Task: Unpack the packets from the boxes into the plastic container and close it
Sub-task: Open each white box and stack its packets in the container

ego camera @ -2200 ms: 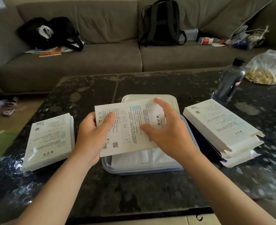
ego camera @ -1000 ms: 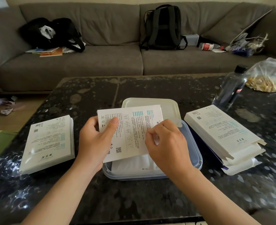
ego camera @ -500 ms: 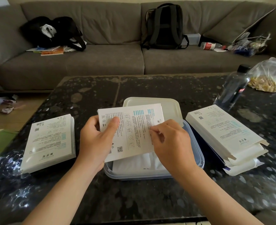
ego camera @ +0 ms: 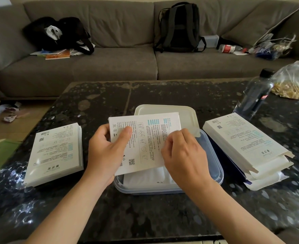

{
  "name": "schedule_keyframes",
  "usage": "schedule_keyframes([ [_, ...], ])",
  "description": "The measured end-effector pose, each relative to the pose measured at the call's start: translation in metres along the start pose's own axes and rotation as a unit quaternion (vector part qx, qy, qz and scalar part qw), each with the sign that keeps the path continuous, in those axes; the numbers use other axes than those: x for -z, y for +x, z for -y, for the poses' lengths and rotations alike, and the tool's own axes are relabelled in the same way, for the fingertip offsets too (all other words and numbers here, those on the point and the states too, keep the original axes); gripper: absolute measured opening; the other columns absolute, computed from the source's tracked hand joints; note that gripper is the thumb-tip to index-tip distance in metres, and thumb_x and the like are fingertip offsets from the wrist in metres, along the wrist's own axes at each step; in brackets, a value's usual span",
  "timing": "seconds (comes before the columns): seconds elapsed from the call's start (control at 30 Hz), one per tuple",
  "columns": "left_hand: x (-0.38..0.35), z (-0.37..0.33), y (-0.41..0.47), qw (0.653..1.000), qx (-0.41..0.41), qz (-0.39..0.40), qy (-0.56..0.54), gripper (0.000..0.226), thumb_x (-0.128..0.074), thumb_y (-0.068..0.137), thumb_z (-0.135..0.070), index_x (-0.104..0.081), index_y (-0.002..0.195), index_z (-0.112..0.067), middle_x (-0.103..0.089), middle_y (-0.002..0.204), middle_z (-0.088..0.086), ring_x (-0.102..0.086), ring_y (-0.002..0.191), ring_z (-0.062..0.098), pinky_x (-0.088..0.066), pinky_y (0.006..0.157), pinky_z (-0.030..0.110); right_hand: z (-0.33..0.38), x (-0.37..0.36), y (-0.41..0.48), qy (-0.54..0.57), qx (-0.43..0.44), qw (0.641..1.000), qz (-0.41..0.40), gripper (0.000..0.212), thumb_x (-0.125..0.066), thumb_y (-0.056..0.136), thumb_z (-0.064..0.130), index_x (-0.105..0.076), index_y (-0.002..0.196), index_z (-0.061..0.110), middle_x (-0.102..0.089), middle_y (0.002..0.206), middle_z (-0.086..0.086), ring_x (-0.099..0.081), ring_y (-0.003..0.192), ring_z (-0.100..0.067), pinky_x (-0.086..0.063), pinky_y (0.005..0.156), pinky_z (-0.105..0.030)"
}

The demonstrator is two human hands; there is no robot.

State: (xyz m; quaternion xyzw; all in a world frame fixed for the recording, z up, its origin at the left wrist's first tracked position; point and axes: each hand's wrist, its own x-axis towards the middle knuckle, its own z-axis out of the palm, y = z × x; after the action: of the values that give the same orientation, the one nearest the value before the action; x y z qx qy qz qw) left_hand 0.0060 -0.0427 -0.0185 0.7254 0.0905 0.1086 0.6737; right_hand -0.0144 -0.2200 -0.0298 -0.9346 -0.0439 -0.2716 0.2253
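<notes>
While the left hand [ego camera: 104, 152] is gripping a flat white box [ego camera: 145, 136] printed with text and a QR code [ego camera: 131, 162], the right hand [ego camera: 184, 155] is pinching its edge.

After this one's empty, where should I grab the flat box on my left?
Grip the white box by its long right edge, coming from the plastic container side. It lies flat on the table, so only its thin side walls offer purchase, and that edge looks nearest and unobstructed.
</notes>
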Motion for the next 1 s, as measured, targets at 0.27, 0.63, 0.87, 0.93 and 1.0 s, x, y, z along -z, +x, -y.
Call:
schedule_keyframes([
  [0.27, 0.002, 0.002, 0.002, 1.0, 0.015, 0.001, 0.0, 0.025, -0.075, 0.086, -0.039, -0.065, 0.107, -0.03, -0.076, 0.097, -0.013, -0.075, 0.086, 0.006, -0.063, 0.064, 0.033, -0.005, 0.017, 0.012, 0.153, -0.121, 0.979, 0.056, 0.018, -0.048, 0.101, 0.023, -0.051, 0.085, 0.016, -0.055, 0.083, 0.006, -0.055, 0.072, -0.013, -0.048, 0.058, -0.027],
  [0.63, 0.005, -0.004, 0.003, 0.997, 0.057, 0.008, -0.047, 0.036, -0.074, 0.081, -0.043, -0.068, 0.11, -0.025, -0.078, 0.102, -0.006, -0.076, 0.092, 0.016, -0.063, 0.077, 0.051, -0.02, 0.049, 0.035, 0.481, -0.32, 0.812, 0.085, 0.021, -0.045, 0.099, 0.004, -0.06, 0.086, -0.005, -0.063, 0.068, -0.008, -0.052, 0.061, -0.017, -0.046, 0.055, -0.027],
  [0.87, 0.008, -0.006, 0.004, 0.994, 0.084, 0.012, -0.067, 0.037, -0.072, 0.083, -0.045, -0.068, 0.114, -0.025, -0.077, 0.107, -0.004, -0.075, 0.097, 0.019, -0.06, 0.083, 0.057, -0.027, 0.05, 0.04, 0.683, -0.415, 0.597, 0.065, 0.015, -0.048, 0.095, 0.005, -0.055, 0.082, 0.007, -0.057, 0.072, -0.007, -0.049, 0.057, -0.013, -0.039, 0.046, -0.025],
  [0.93, 0.008, -0.005, 0.004, 0.994, 0.085, 0.009, -0.067, 0.029, -0.07, 0.089, -0.04, -0.068, 0.115, -0.026, -0.077, 0.107, -0.005, -0.075, 0.097, 0.018, -0.06, 0.083, 0.057, -0.027, 0.05, 0.04, 0.67, -0.421, 0.609, 0.053, 0.015, -0.048, 0.094, 0.008, -0.054, 0.081, 0.008, -0.055, 0.07, -0.005, -0.048, 0.056, -0.014, -0.04, 0.047, -0.026],
  [1.0, 0.008, -0.005, 0.004, 0.994, 0.084, 0.005, -0.067, 0.027, -0.07, 0.09, -0.039, -0.068, 0.114, -0.026, -0.077, 0.106, -0.006, -0.075, 0.096, 0.017, -0.061, 0.083, 0.056, -0.026, 0.049, 0.039, 0.627, -0.423, 0.654, 0.031, 0.017, -0.049, 0.095, 0.013, -0.056, 0.08, 0.01, -0.057, 0.069, -0.006, -0.05, 0.058, -0.016, -0.041, 0.05, -0.028],
])
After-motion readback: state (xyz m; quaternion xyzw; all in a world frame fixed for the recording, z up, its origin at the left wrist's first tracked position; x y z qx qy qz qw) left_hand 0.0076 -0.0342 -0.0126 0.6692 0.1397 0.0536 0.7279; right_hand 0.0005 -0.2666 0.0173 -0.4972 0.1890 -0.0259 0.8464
